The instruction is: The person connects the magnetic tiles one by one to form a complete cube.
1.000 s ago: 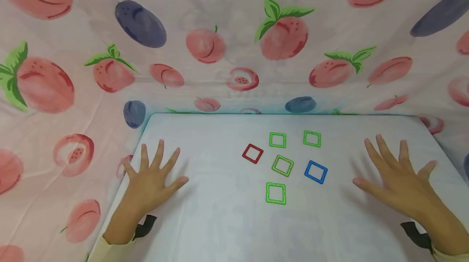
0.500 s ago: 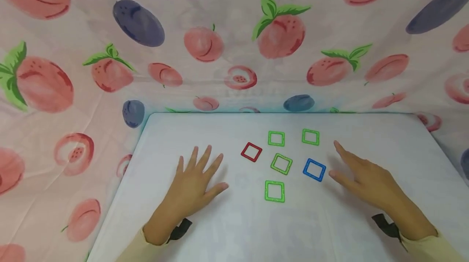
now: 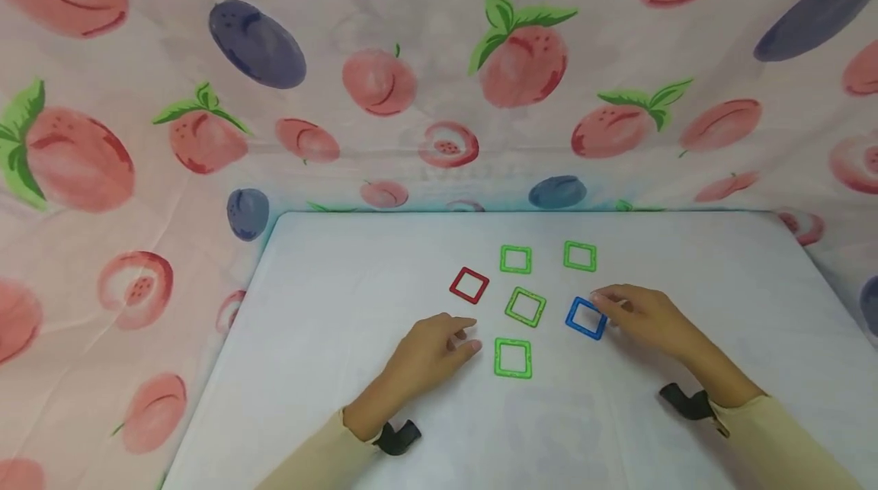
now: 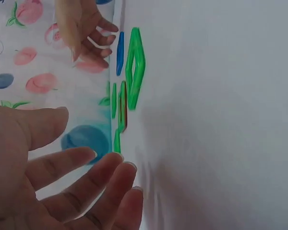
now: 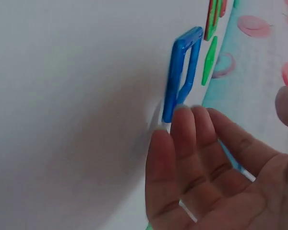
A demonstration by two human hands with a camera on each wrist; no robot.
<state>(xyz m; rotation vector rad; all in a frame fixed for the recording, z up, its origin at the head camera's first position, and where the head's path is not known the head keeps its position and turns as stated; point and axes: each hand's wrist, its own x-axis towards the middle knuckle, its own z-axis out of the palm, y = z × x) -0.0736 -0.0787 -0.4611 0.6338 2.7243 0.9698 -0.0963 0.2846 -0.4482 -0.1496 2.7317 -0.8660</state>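
Observation:
Flat square plastic frames lie on the white table: one blue (image 3: 583, 332), one red (image 3: 463, 297) and several green. My right hand (image 3: 641, 315) is at the blue frame's right corner, overlapping it in the head view. In the right wrist view its fingertips (image 5: 183, 117) come up against the blue frame's lower end; whether they touch cannot be told. The thumb stands well apart. My left hand (image 3: 428, 353) hovers with loosely bent fingers, holding nothing, below the red frame and left of the nearest green frame (image 3: 513, 375).
Other green frames lie in the middle (image 3: 520, 320), at the back (image 3: 516, 271) and at the back right (image 3: 579, 269). A fruit-print cloth (image 3: 384, 10) hangs behind the table (image 3: 343, 284) and along its left side. Each wrist wears a black strap (image 3: 398, 438).
Both hands have moved inward from the table's sides. The right has reached the blue frame, the left the area below the red frame. Their spread fingers have drawn together and bent. The frames stay put.

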